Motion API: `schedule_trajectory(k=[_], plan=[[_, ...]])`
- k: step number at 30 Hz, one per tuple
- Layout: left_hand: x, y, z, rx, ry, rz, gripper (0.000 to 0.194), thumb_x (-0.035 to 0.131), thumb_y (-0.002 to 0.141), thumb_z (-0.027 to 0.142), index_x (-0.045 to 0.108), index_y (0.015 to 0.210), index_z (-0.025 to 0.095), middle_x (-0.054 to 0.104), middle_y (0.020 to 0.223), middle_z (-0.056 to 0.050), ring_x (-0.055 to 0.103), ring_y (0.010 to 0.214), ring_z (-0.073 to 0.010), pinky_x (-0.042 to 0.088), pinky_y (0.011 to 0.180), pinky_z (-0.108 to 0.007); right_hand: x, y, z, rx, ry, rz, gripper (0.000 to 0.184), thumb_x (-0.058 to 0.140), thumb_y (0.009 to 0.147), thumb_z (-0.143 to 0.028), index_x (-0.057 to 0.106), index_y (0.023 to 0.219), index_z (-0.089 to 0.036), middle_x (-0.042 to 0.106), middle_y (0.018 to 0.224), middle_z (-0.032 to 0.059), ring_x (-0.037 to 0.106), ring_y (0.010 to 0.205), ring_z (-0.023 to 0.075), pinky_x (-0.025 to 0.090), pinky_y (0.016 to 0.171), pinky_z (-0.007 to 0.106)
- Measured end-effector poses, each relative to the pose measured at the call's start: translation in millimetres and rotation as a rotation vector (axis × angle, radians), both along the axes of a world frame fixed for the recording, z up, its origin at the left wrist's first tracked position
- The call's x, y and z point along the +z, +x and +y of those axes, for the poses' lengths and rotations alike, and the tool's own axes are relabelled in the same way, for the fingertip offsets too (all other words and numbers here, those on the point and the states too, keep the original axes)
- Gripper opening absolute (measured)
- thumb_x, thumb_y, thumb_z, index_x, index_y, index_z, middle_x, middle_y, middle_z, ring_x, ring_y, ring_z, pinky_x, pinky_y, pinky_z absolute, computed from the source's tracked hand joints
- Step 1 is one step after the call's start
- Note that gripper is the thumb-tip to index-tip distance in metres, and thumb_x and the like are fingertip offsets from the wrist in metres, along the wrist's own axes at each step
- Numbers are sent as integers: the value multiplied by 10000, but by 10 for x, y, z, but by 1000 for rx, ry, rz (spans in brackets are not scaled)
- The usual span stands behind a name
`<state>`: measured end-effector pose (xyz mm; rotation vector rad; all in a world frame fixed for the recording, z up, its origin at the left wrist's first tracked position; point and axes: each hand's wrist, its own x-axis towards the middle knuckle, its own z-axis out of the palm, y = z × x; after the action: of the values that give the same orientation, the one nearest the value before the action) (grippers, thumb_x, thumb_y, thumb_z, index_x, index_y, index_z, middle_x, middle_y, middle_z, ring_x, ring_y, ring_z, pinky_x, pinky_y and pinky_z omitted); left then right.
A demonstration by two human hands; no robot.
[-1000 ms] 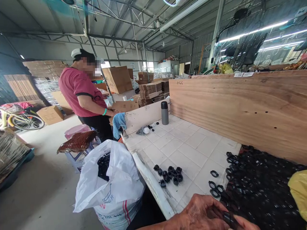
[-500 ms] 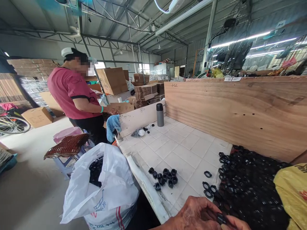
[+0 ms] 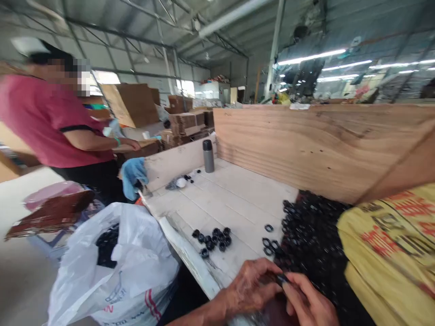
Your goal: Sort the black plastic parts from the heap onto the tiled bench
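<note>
At the table's near edge, my left hand and my right hand meet, fingers closed together on a small black plastic part. Its exact shape is mostly covered by the fingers and blurred. Just beyond the fingers lie a few loose black plastic rings. To their right spreads a big heap of black plastic rings. On the tiles left of my hands sits a small group of black ring-shaped caps.
A white sack holding black parts stands left of the tiled table. A yellow sack is at right. A grey bottle stands by the wooden board. A person in a pink shirt stands beyond the blue cloth.
The view has swung right and the scene slid left; more of the yellow sack shows. Both hands have come further into view, still on the small black part.
</note>
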<state>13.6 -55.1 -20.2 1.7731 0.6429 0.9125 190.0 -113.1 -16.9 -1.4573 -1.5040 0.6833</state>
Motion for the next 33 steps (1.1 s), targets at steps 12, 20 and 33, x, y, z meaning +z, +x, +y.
schedule_trajectory(k=[12, 20, 33], plan=[[-188, 20, -4, -43, 711, 125, 525, 459, 941, 39, 390, 1444, 174, 614, 1322, -176, 595, 1248, -241, 558, 1008, -383, 147, -52, -10, 7, -467, 804, 354, 743, 755, -456, 553, 651, -175, 537, 580, -53, 402, 352, 55, 332, 391, 221], [186, -162, -135, -21, 136, 202, 251, 573, 895, 167, 624, 1137, 208, 697, 941, -29, 674, 822, -157, 561, 753, -271, 199, 110, -10, -62, -351, 512, 384, 651, 862, -498, 546, 666, -185, 542, 564, -47, 406, 366, 57, 289, 391, 208], [25, -443, -126, 602, 593, 653, 308, 582, 852, 185, 605, 1157, 154, 577, 1083, -142, 566, 1011, -305, 510, 876, -447, 107, 176, -105, 116, -148, -349, 171, 689, 754, -115, 625, 884, -206, 603, 927, 22, 575, 778, 158, 458, 730, 273]])
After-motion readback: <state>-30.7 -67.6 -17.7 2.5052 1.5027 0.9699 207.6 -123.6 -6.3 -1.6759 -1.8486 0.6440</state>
